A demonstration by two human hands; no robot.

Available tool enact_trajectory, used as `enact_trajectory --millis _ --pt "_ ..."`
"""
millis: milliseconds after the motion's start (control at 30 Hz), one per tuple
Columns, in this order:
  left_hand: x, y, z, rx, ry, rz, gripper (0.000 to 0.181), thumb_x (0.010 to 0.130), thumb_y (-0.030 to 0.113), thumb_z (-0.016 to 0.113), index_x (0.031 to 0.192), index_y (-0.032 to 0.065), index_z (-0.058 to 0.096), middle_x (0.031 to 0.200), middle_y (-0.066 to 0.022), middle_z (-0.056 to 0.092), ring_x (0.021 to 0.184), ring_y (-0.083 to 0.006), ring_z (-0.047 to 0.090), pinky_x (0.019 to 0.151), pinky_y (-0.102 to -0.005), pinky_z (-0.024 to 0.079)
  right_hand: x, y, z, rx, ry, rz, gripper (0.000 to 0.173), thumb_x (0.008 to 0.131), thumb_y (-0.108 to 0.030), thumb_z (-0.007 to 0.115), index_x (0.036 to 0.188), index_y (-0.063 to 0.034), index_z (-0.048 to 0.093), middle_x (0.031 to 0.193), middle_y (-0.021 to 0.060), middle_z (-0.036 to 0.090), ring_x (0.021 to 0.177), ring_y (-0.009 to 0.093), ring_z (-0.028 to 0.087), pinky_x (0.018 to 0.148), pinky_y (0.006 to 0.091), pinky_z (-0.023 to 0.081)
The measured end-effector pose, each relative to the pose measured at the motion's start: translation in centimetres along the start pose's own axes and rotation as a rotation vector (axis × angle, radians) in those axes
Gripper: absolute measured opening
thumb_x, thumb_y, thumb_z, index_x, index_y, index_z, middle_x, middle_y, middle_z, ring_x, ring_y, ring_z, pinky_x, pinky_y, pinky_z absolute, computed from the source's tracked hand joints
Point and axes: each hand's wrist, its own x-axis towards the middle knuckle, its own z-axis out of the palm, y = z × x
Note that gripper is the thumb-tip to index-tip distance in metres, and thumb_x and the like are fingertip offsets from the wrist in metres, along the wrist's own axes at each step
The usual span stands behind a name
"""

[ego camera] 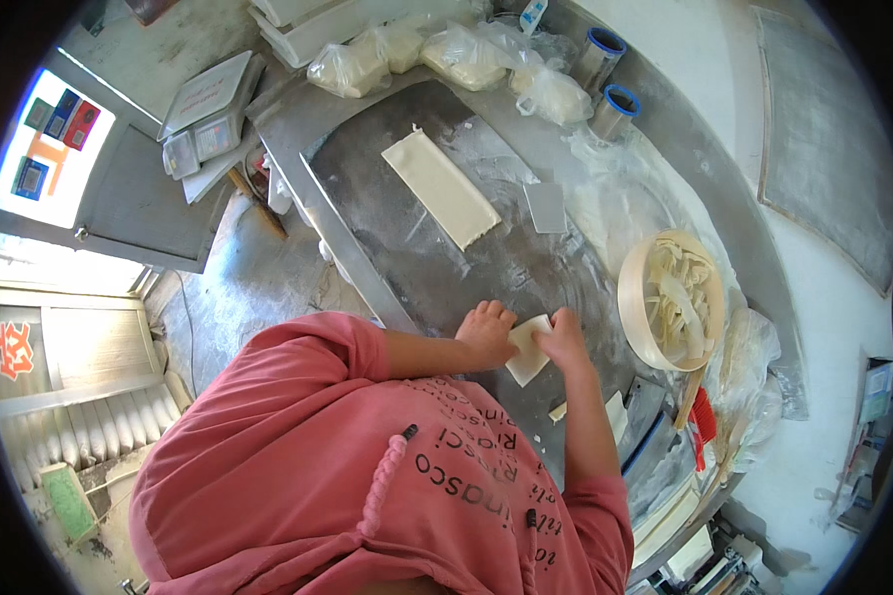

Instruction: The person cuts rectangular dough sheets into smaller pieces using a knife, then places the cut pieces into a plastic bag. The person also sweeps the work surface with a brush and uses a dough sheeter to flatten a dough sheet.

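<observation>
A small flat rectangle of pale dough (527, 363) lies between my hands, low over the floured dark work surface. My left hand (487, 332) is at its left edge, fingers curled; whether they pinch the dough is hard to make out. My right hand (565, 338) grips the piece by its upper right edge, thumb on top. Farther out rests a long, thick dough slab (440, 187). To its right is a grey rectangular scraper plate (545, 208). A thin dough strip (558, 412) shows beside my right forearm.
At right stands a round wooden-rimmed sieve (632, 335) holding dough scraps. A red brush (703, 416) lies below it. Clear plastic bags (461, 58) and two blue-rimmed metal cylinders (615, 111) line the back. A digital scale (208, 104) stands beyond the table's left edge.
</observation>
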Motion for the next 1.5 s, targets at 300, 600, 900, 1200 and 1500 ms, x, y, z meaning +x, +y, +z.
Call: enact_trajectory --millis 300,600,900,1200,1500 --pt "5.6 -7.0 -5.2 -0.635 -0.475 0.444 0.060 0.072 0.026 0.073 0.122 0.0053 0.047 0.096 -0.0123 0.063 0.094 -0.0246 0.060 0.081 -0.0346 0.046 -0.8 -9.1 -0.8 0.301 0.103 -0.167 0.032 0.067 -0.009 0.070 0.087 -0.0048 0.045 0.075 0.0110 0.053 0.069 0.023 0.055 0.064 0.0344 0.044" --pt "8.2 -25.6 -27.5 -0.366 -0.305 0.054 0.043 0.073 0.033 0.071 0.105 0.0061 0.061 0.090 -0.0051 0.060 0.082 -0.0135 0.056 0.068 -0.0295 0.046 14.7 -26.0 11.7 0.974 0.053 0.019 0.030 0.072 -0.017 0.071 0.088 -0.0031 0.049 0.080 0.0071 0.050 0.073 0.017 0.049 0.064 0.0292 0.042" --pt "16.3 -31.9 -36.2 0.379 0.136 0.325 0.033 0.070 0.026 0.070 0.094 0.0074 0.059 0.087 -0.0110 0.057 0.083 -0.0271 0.058 0.072 -0.0379 0.048 17.6 -20.5 6.3 -0.313 0.345 -0.030 0.040 0.071 -0.019 0.069 0.106 -0.0087 0.052 0.111 0.0135 0.050 0.110 0.032 0.043 0.092 0.0446 0.037" --pt "22.2 -20.7 -27.4 0.341 -0.195 0.277 0.025 0.073 0.024 0.067 0.089 0.0075 0.059 0.093 -0.0141 0.057 0.088 -0.0344 0.057 0.074 -0.0407 0.047 13.9 -14.7 5.2 -0.199 0.019 0.191 0.021 0.073 -0.023 0.066 0.086 -0.0091 0.058 0.091 0.0139 0.060 0.090 0.036 0.057 0.075 0.0478 0.046" --pt "18.7 -12.8 -17.0 0.314 0.022 0.653 0.029 0.075 0.020 0.064 0.099 0.0050 0.056 0.098 -0.0124 0.057 0.094 -0.0306 0.056 0.081 -0.0418 0.046 6.7 -5.9 0.2 -0.113 0.023 0.373 0.015 0.077 -0.017 0.059 0.088 -0.0072 0.056 0.087 0.0160 0.063 0.085 0.036 0.059 0.071 0.0471 0.045"
